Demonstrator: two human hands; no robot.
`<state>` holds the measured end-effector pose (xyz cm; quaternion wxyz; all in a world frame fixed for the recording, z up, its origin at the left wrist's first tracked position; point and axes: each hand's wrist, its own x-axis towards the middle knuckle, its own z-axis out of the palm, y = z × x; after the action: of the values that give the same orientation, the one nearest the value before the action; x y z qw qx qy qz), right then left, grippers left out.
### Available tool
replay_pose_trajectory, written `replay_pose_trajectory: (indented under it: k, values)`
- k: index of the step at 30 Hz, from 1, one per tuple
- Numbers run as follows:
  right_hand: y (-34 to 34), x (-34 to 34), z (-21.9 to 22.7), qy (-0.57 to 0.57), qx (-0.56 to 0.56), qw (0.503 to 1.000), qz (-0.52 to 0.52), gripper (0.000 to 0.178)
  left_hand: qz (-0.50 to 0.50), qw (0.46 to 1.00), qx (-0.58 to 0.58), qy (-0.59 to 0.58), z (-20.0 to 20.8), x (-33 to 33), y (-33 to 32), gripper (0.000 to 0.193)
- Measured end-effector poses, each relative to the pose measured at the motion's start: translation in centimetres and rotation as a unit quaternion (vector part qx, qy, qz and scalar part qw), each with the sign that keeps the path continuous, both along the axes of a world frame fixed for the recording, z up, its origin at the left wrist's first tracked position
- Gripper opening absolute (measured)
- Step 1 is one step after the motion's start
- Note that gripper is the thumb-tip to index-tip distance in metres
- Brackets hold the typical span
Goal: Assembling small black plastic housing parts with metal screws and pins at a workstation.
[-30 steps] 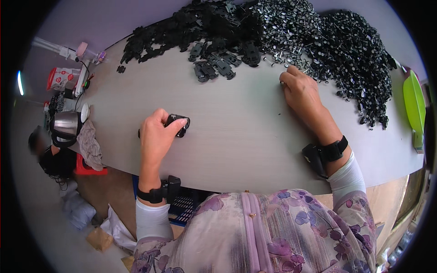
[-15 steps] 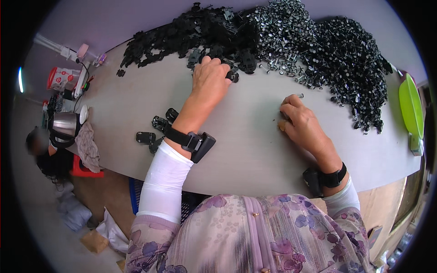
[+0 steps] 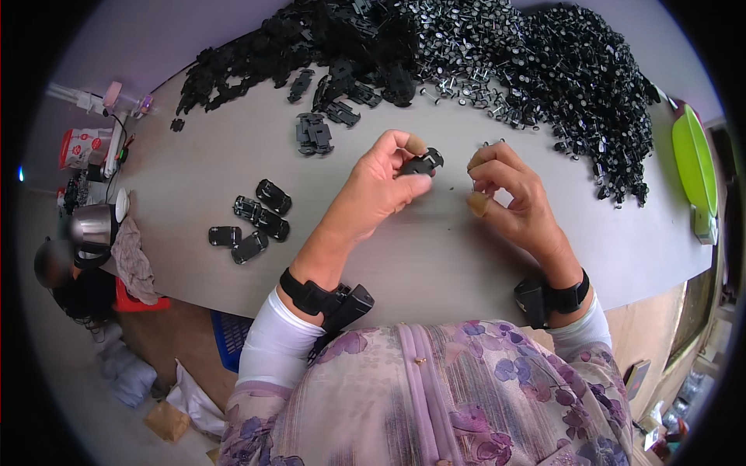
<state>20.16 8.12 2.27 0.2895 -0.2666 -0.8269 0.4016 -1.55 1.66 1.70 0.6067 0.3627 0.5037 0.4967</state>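
My left hand (image 3: 388, 182) pinches a small black toy car chassis (image 3: 423, 161) between thumb and fingers, above the middle of the table. To its right, my right hand (image 3: 509, 190) has thumb and fingertips brought together. A thin shiny bit, seemingly a wheel axle (image 3: 473, 186), shows between them; most of it is hidden. Just beyond the right fingers lies a wheel axle (image 3: 493, 142). Left of my left forearm sit several black toy car bodies (image 3: 250, 221). Past my left hand are loose black chassis pieces (image 3: 314, 133).
A heap of black chassis parts (image 3: 256, 66) lies at the far left, beside a large heap of wheel axles (image 3: 579, 85). A green basin (image 3: 694, 159) stands at the right edge. At the left edge are a kettle (image 3: 95, 229) and a cloth (image 3: 134, 260); a person (image 3: 78, 291) is beyond.
My left hand has come back from the far chassis heap toward the middle, now with a chassis in it. My right hand stays in nearly the same place, its fingers slightly rearranged.
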Motion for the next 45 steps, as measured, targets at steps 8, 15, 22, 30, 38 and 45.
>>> replay_pose_trajectory:
  k: [8,15,22,30,38,45]
  values:
    - [-0.6,-0.7,-0.2,0.071,0.058,0.996,0.021,0.023,-0.035,0.999,-0.006,0.022,0.7,1.4,-0.5,0.02]
    - [-0.8,-1.6,-0.6,0.055,0.198,0.978,0.024,0.025,-0.082,0.987,-0.072,-0.121,0.0,1.3,-0.8,0.015]
    - [-1.4,-1.4,-0.7,0.034,0.194,0.98,0.034,0.017,-0.088,0.973,-0.081,-0.198,-1.8,0.9,-1.0,0.015]
    - [-1.9,-2.1,-1.4,0.074,0.234,0.968,0.046,0.018,-0.086,0.962,-0.079,-0.246,-1.6,0.8,-1.2,0.014]
    - [2.3,0.1,-0.8,0.026,0.097,0.994,-0.039,0.015,-0.077,0.989,-0.046,-0.121,-1.4,1.3,-0.7,0.013]
    - [7.3,3.1,-2.6,-0.127,0.288,0.938,-0.143,0.018,-0.058,0.989,-0.048,-0.124,-1.5,1.1,-0.5,0.01]
